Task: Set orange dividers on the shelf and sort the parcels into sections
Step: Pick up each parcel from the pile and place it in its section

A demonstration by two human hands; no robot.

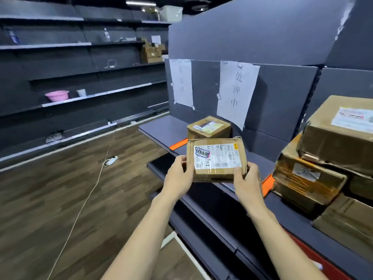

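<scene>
I hold a flat cardboard parcel (217, 159) with a white label above the dark shelf (161, 128). My left hand (178, 176) grips its left edge and my right hand (247, 182) its lower right corner. Behind it a small cube parcel (209, 127) rests on the shelf beneath a paper sign. One orange divider (178, 144) lies across the shelf just left of the held parcel. A second orange divider (268, 183) shows at the right, next to a stack of large parcels (310, 178).
Two paper signs (236, 91) are taped to the shelf's back panel. A bigger box (341, 130) tops the right stack. On the wooden floor at the left lie a power strip (110, 160) and its cord. Dark shelving along the far wall holds a pink basin (57, 95).
</scene>
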